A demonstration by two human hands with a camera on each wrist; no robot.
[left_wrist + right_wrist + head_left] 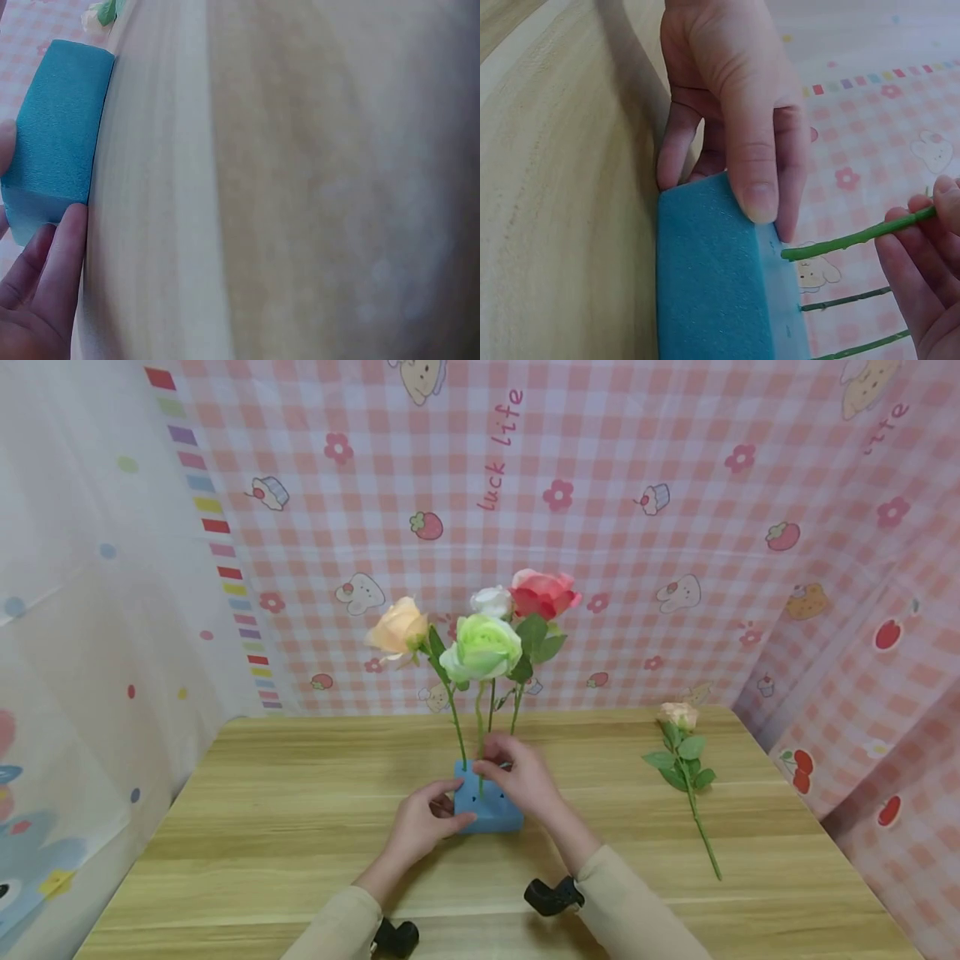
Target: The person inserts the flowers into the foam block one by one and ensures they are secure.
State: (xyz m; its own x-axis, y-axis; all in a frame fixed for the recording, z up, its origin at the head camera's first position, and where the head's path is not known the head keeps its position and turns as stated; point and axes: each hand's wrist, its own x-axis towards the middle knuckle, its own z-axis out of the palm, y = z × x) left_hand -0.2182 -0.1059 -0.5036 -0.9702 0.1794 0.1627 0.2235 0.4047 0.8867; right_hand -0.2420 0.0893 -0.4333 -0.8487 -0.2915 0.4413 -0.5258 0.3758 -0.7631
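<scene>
A blue foam block (491,820) sits on the table, and my left hand (418,825) grips its left end, thumb (756,187) at the front and fingers behind. Above the block, my right hand (525,781) pinches the green stem (855,238) of a light green rose (483,647). In the right wrist view the stem's lower end is visible at the block's top face; whether it touches I cannot tell. A peach rose (401,628), a white rose (492,602) and a red rose (545,593) stand upright, their stems running down to the block.
On the right side of the wooden table (300,793) lies another pale peach rose (678,717) with leaves and a long stem. A pink checked cloth (637,552) hangs behind the table. Black devices (553,896) are at both wrists.
</scene>
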